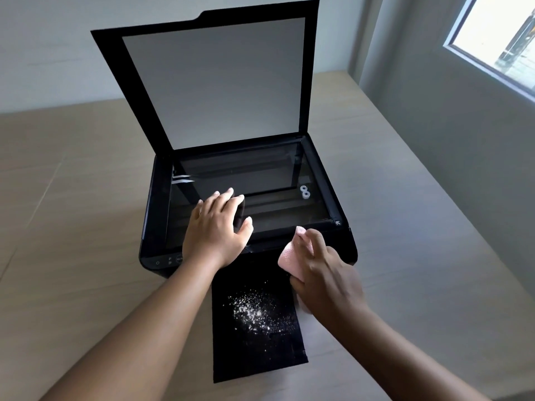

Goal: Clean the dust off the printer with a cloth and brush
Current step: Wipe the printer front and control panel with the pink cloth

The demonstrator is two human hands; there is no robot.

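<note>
- Head view: one printer [157, 266] sits on the surface [86, 198]; the left hand [215, 230] rests on its glass [260, 175], fingers straight.
- Right hand [327, 276] pinches one pink cloth [288, 256] at the printer's front edge; it looks soft and light, best held bunched.
- One dust patch [254, 311] lies on the printer's tray [231, 360]; no brush is visible.

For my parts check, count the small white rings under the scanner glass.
2. Far ring and near ring sit side by side at the right edge of the scanner glass. The left hand may hide others.
</note>
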